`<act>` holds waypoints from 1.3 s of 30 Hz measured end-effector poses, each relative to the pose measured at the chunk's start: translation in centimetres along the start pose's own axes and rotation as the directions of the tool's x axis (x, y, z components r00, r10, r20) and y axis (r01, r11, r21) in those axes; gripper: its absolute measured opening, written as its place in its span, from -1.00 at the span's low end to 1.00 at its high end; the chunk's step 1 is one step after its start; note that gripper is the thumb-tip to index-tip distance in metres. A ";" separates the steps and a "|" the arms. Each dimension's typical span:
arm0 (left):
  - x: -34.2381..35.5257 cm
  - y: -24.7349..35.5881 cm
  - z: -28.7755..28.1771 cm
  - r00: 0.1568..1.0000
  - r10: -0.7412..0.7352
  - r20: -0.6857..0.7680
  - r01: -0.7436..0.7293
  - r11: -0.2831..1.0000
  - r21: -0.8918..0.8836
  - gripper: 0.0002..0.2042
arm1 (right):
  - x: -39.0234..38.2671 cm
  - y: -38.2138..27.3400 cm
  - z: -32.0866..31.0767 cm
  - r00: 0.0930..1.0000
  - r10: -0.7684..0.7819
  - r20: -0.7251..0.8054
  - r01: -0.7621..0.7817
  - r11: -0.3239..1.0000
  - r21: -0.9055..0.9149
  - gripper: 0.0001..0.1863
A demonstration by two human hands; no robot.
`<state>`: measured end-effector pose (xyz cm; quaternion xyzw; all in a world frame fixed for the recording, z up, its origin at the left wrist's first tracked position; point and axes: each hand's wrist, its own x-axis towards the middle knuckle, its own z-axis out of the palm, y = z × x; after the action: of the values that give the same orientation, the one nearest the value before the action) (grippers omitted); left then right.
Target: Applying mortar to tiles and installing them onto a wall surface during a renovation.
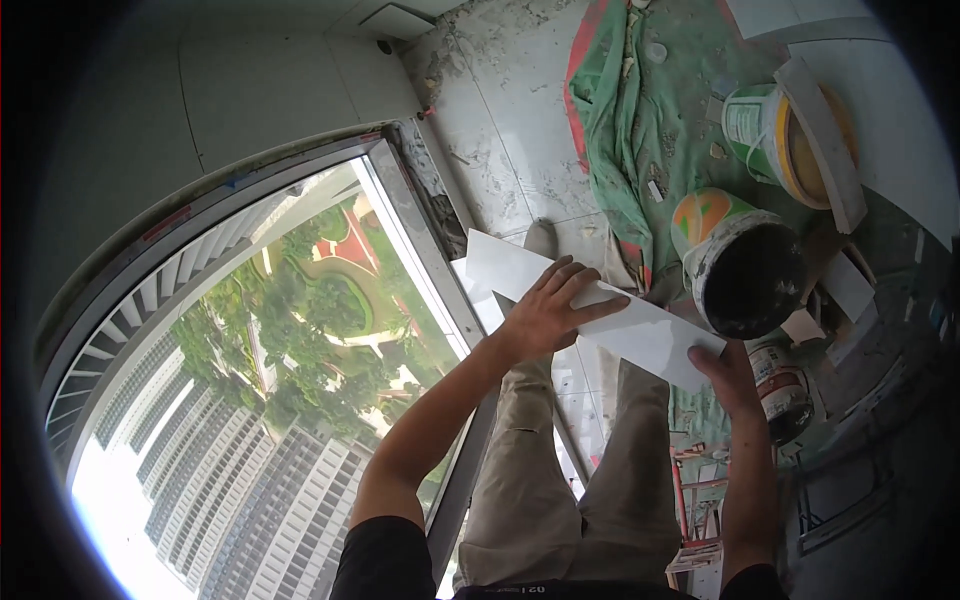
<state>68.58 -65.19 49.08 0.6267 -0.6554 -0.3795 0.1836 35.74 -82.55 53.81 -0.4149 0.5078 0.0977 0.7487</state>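
Observation:
A long white tile strip (650, 350) lies slanted across both my hands, above my legs. My left hand (555, 310) grips its upper middle, fingers curled over the face. At the lower right end, my right hand (728, 375) holds the strip with the thumb on top. Its upper left end is beside the metal window frame (445, 310), where another white piece (480, 305) shows partly behind it.
Right of me are a black-crusted bucket (750, 280), a yellow-rimmed bucket (755, 130) with a board (840, 190) on it, a smaller can (785, 405), green netting (615, 110) and red ladder-like metalwork (700, 545). The window (320, 300) overlooks high-rises and trees.

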 end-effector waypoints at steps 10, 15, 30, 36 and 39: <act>-11.4 -6.6 3.5 0.300 -0.954 0.000 0.696 0.219 -0.684 0.03 | 4.8 5.1 15.0 0.994 -0.105 0.008 0.104 0.969 -0.224 -0.55; -10.9 -13.8 4.7 0.100 -0.935 0.342 0.235 -0.311 -0.921 0.15 | 8.2 9.4 24.3 1.000 0.006 0.016 -0.003 0.989 -0.149 -0.54; -12.4 -33.8 3.6 0.125 -0.983 0.134 0.770 0.011 -0.638 -0.27 | 18.3 18.9 31.8 0.989 -0.046 0.140 0.077 0.971 -0.227 -0.58; -12.3 -43.3 6.5 0.106 -0.944 -0.312 0.933 0.203 -0.297 -0.26 | 14.2 23.2 26.3 0.991 0.117 0.069 -0.097 0.963 -0.250 -0.60; -11.8 -46.2 6.9 0.033 -0.945 -0.326 0.956 0.126 -0.266 -0.16 | 13.4 25.9 25.0 0.991 0.112 0.079 -0.086 0.957 -0.277 -0.63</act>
<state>96.89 -48.65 13.79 0.9677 -0.0221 -0.2509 0.0140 44.21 -51.75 32.47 -0.4830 0.4740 0.2235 0.7016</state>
